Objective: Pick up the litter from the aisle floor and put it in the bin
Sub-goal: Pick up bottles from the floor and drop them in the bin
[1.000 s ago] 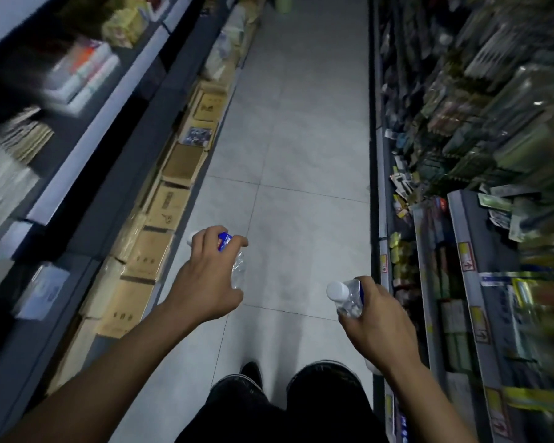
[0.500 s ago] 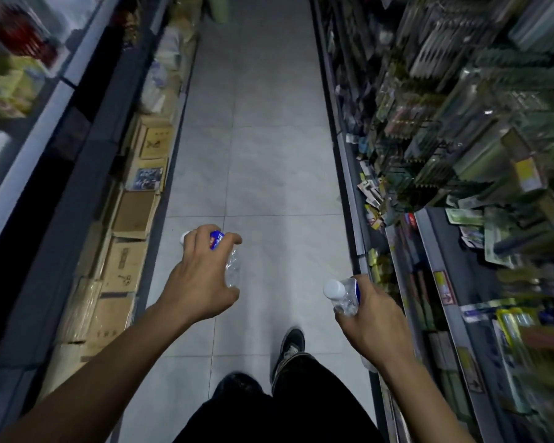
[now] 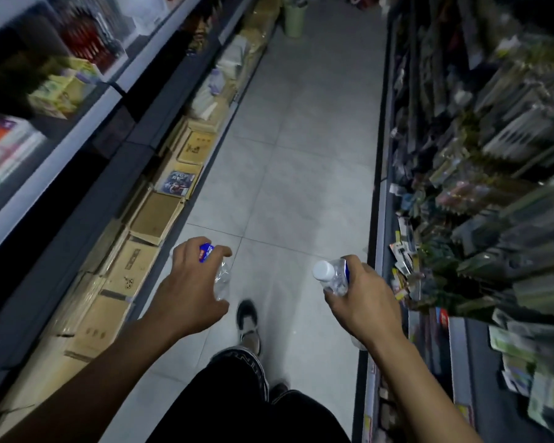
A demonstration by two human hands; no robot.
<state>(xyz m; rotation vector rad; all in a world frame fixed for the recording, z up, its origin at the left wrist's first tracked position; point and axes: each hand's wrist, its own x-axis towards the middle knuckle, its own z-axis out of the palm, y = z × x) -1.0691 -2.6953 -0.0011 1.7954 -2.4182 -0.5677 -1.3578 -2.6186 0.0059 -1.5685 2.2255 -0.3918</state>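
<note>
Head view: a person in a shop aisle, left hand [image 3: 189, 292] curled round a crumpled bottle [image 3: 219, 273], right hand [image 3: 363, 303] gripping a second bottle [image 3: 333, 278], its white cap poking above the fingers; green bin [image 3: 293, 20] far ahead of both.

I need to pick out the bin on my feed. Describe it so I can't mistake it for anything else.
Follow the grey tiled aisle floor away from the person to its far end at the top of the view. There, against the foot of the left-hand shelving, stands the bin. It is a pale green round tub, unlike the brown cardboard boxes lining that side.
</note>
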